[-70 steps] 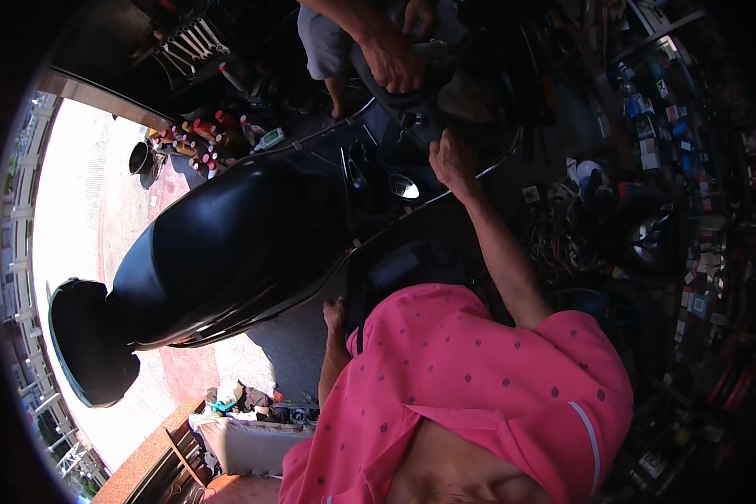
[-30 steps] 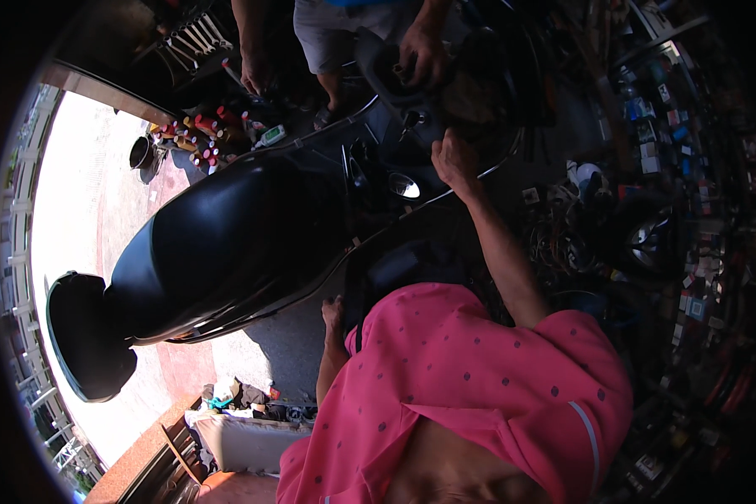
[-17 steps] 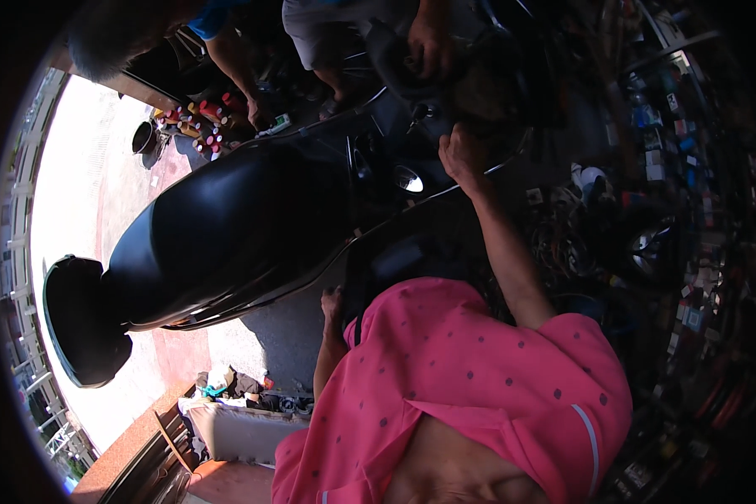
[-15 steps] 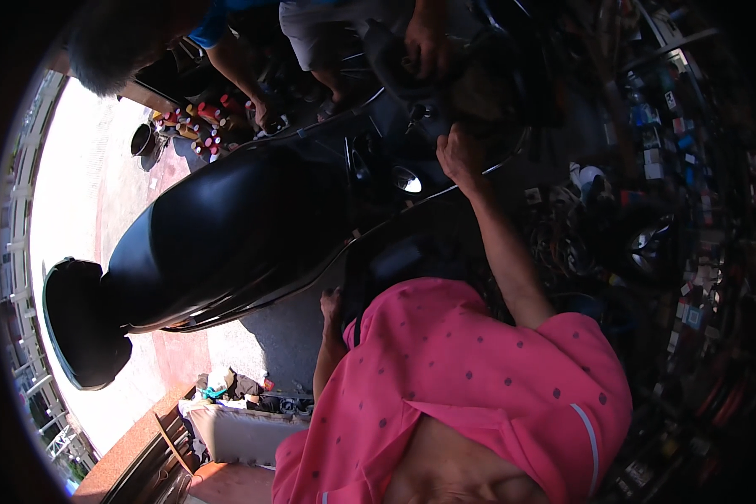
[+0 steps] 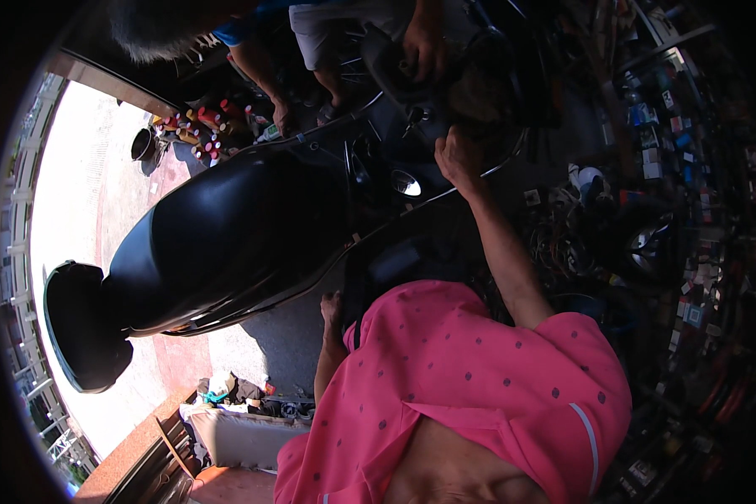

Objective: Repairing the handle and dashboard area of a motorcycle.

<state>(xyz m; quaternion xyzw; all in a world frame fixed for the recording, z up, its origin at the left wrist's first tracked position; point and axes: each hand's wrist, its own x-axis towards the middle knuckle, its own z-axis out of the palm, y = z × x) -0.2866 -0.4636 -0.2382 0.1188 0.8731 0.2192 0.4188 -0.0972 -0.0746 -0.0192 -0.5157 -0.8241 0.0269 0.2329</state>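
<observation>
I have my right hand (image 5: pixel 455 158) up at the scooter's (image 5: pixel 227 235) dark front panel just beside the round chrome cap (image 5: pixel 405 182), grip too shadowed to tell, left hand (image 5: pixel 331 304) resting under the body, so next calls for feeling out the fastener.

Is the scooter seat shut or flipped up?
Shut. The black seat lies flat along the scooter body, no gap under it. Right hand is up at the front, left hand beside the footwell.
</observation>
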